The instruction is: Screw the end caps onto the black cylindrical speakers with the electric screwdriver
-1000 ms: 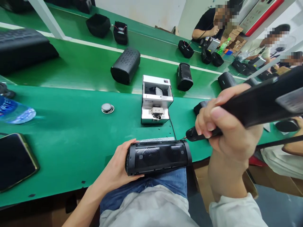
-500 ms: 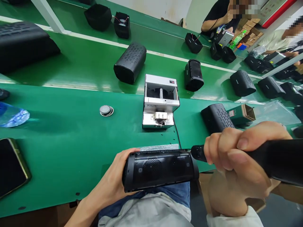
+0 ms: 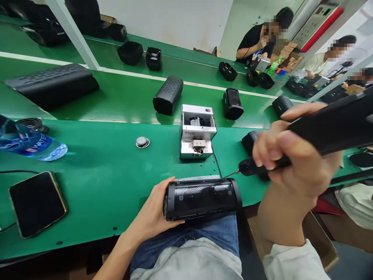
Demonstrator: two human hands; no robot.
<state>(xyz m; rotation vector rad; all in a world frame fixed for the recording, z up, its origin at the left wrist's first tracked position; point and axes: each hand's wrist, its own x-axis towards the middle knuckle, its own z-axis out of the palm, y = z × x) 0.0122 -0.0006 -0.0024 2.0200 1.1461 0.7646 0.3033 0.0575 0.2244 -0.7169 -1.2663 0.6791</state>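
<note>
My left hand (image 3: 159,208) grips the left end of a black speaker housing (image 3: 201,198), which lies on its side at the table's front edge above my lap. Two perforated patches show on its glossy upper face. My right hand (image 3: 294,155) is wrapped round a black electric screwdriver (image 3: 326,124). The driver's thin bit slants down to the left, its tip by the housing's far edge near the right end; whether it touches a screw is too small to tell. Just beyond the housing stands a white screw feeder (image 3: 198,134).
A phone (image 3: 39,204) and a water bottle (image 3: 35,142) lie at the left. A small round metal dish (image 3: 142,142) sits left of the feeder. Behind, several black speaker housings (image 3: 169,95) stand along the green bench. Co-workers (image 3: 253,41) sit at the far right.
My right hand has raised and tilted the screwdriver, so its bit now shows and its tip has shifted left along the housing's far edge. The view has also turned; my left hand keeps its hold.
</note>
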